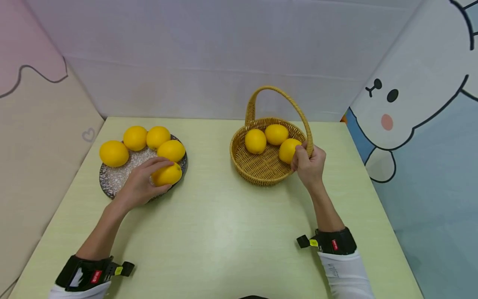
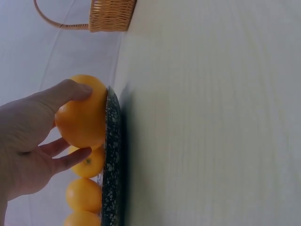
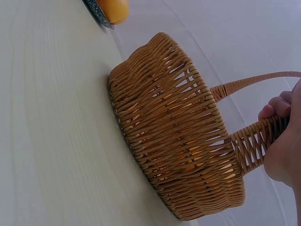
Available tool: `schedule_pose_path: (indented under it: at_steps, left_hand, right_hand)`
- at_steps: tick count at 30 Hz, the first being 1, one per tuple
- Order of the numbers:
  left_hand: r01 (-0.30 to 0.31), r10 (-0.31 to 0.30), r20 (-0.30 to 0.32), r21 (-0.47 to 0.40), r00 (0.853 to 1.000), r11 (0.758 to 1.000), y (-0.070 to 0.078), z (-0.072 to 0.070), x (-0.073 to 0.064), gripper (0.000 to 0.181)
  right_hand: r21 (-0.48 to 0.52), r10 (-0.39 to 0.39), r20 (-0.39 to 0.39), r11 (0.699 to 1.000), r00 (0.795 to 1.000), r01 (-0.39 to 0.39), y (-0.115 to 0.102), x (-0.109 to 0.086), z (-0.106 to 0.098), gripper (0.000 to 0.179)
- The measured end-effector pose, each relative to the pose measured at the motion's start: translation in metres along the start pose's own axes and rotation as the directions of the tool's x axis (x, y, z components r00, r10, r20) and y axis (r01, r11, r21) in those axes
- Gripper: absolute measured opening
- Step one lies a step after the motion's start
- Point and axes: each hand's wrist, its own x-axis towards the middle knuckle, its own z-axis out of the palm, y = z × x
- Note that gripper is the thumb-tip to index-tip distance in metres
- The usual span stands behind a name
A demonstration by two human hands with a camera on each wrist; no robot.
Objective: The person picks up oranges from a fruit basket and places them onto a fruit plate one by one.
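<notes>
My left hand (image 1: 142, 182) spans an orange (image 1: 167, 174) at the near right rim of a speckled dark plate (image 1: 127, 178), thumb on one side and fingers on the other. In the left wrist view that orange (image 2: 84, 113) is at the plate's rim. Several more oranges, yellowish in the head view, lie along the plate's far side. My right hand (image 1: 309, 164) grips the handle of a wicker basket (image 1: 257, 176) low on its right side. Three oranges (image 1: 255, 141) lie inside the basket.
Plate and basket stand apart on a pale wooden table (image 1: 224, 232). A white cloth wall (image 1: 209, 91) rises behind the table's far edge. Printed panels flank both sides, with a cartoon animal (image 1: 418, 91) on the right one.
</notes>
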Motion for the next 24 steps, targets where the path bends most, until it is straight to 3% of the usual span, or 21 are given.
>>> schedule_pose_path:
  at_steps: [11, 24]
  left_hand:
    - [0.014, -0.018, 0.067, 0.058, 0.998, 0.998, -0.0004, -0.0005, 0.0008, 0.067]
    - [0.031, -0.036, 0.082, 0.066, 0.996, 0.997, 0.0021, -0.0030, 0.0006, 0.068]
  right_hand:
    - [0.003, -0.003, -0.006, 1.000, 1.000, 0.003, -0.0012, -0.0002, 0.0011, 0.040]
    - [-0.003, -0.001, -0.005, 1.000, 1.000, 0.001, -0.0016, -0.0012, 0.0013, 0.039]
